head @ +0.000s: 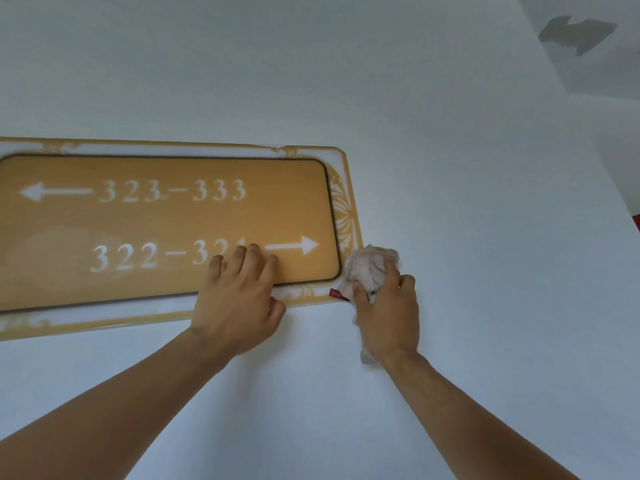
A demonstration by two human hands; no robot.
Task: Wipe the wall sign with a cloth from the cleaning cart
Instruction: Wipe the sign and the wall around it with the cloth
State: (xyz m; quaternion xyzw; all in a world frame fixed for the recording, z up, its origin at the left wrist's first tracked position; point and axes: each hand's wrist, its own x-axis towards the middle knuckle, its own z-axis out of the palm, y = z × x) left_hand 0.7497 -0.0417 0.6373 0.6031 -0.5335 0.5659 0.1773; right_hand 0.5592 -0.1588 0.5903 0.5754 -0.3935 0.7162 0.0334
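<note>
An orange wall sign [166,223] with white room numbers, two arrows and a gold-patterned white border hangs on the wall at left. My left hand [239,299] lies flat on its lower right part, fingers spread over the last digits of the bottom row. My right hand [384,306] grips a crumpled pale pink cloth [370,268] with a small red tag. The cloth presses against the sign's bottom right corner and the wall beside it.
The white wall [450,168] runs all around the sign. Its corner edge slants down the right side, with a ceiling patch [578,32] at the top right. A sliver of something red [636,223] shows at the right edge.
</note>
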